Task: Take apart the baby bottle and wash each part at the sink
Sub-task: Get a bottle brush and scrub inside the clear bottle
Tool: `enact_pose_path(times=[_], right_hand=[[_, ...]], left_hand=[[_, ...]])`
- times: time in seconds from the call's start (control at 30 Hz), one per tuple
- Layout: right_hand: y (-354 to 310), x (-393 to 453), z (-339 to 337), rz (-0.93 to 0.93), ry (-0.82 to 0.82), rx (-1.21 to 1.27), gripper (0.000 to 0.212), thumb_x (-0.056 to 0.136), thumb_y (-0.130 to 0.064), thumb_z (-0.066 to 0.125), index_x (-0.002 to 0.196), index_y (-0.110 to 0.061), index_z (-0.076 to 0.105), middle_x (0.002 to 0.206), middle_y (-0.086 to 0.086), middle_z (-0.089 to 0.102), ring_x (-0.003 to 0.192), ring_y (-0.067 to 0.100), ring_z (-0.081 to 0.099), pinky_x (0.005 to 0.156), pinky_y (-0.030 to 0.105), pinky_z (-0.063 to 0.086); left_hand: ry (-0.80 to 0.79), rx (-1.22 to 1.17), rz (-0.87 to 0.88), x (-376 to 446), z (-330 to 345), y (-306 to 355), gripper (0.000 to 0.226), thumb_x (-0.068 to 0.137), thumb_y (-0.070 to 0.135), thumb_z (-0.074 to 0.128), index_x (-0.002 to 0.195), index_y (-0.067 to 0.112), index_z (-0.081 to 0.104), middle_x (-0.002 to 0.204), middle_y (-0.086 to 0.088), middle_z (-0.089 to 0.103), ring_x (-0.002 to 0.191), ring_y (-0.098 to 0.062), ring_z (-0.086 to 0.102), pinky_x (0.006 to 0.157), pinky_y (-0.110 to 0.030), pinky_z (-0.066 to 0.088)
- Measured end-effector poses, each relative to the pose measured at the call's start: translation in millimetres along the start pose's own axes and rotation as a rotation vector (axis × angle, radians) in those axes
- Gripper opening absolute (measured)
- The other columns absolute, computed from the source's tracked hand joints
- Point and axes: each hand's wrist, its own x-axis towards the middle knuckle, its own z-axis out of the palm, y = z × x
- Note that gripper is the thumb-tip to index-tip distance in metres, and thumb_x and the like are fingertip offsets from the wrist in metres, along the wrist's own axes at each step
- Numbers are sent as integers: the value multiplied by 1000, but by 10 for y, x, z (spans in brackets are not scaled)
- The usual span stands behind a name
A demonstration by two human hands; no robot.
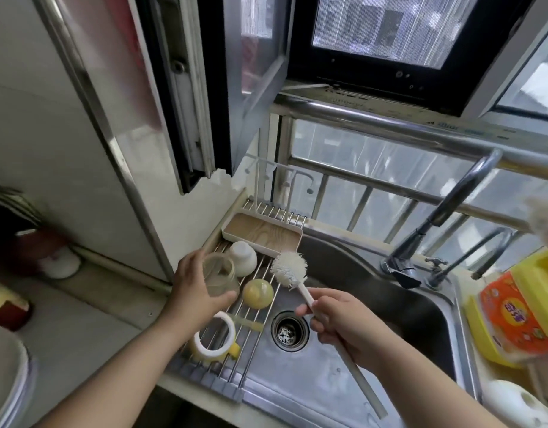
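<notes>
At the far left edge a pale round bowl (5,375) is cut off by the frame, and behind it some red and white things on the counter are too blurred to name. The left hand (194,291) grips the clear bottle (218,278) over the left end of the rack (235,344), fingers curled behind the glass and thumb across its front; the fingertips are hidden by the bottle, and whether the bottle touches the rack cannot be told. Below it on the rack lies the white and yellow collar (215,338), partly covered by the left wrist. Just beyond the bottle stands a white cap (243,257), its near side hidden behind the bottle. A yellow dome (258,294) rests on the rack just right of the bottle. Behind them a tray (262,231) with a wooden floor sits on the rack's far end. The right hand (337,322) is curled round the handle of the brush (289,268), thumb and forefinger pinching it near the head; the bristled head points up-left, just beside the dome, and the handle's tail runs down-right past the palm. Under the hand is the sink (405,307) with its drain (289,330). The faucet (445,211) arches at the back right. At the right edge a yellow jug (513,310) with an orange label is cut off, its print unreadable, and a white object below it is only partly seen.
</notes>
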Motion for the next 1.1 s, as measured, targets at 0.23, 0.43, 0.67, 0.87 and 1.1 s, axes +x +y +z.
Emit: enact_pose_path(times=[0.23,0.43,0.67,0.87,1.1], right_hand=[[32,18,48,27,-20,57,37,91,10,29,107,-3,60,79,8,67,48,10,40,43,18,31],[58,-39,22,30,-49,85,34,95,6,35,113,-6,61,78,8,65,49,10,44,44,17,33],[42,-36,42,39,-72,17,35,96,2,38,116,-15,62,85,6,66,50,12,42,41,18,28],[-112,-108,-13,-42,-36,33,26,95,2,41,112,-6,59,86,8,68,46,11,41,39,16,27],[-332,-363,-293,-121,42,-11,34,93,5,43,113,-12,64,79,12,65,51,12,46,44,18,36]], left_hand=[[-104,-187,-199,203,66,-263,101,63,10,86,144,8,26,146,-9,37,133,-20,37,102,-21,27],[-179,-242,-204,345,117,-430,94,59,8,88,138,12,38,132,-6,51,119,-16,47,97,-22,34],[-160,-336,-111,389,137,-357,75,56,5,88,114,27,46,115,3,56,113,-16,51,91,-23,36],[-249,-295,77,384,-16,16,81,38,47,81,111,44,45,120,12,47,112,-5,50,95,-24,41],[-376,-272,228,390,-5,567,88,42,42,87,118,51,44,126,19,45,118,-5,48,103,-33,40]])
